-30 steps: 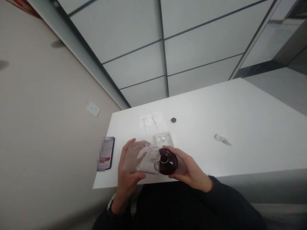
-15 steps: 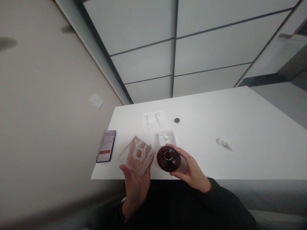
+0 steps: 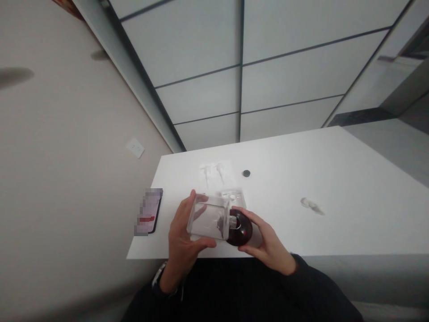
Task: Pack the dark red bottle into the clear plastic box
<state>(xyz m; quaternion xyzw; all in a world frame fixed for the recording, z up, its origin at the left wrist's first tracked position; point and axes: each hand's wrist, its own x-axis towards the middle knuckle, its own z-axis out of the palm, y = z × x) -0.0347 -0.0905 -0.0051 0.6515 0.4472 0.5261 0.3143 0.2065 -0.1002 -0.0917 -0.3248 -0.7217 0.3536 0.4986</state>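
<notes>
Gripping | left hand (image 3: 182,241): clear bottle (image 3: 208,220), sideways | right hand (image 3: 272,245): dark bottle (image 3: 245,232)

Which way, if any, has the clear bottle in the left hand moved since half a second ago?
Yes: judged against the phone, the clear bottle has moved rightward, its neck tipped over toward the brown bottle.

Base of dark bottle (image 3: 246,234) hidden

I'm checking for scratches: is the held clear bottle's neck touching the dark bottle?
Cannot tell: in the head view, the held clear bottle's neck overlaps the dark bottle, and neither contact nor gap shows plainly.
</notes>
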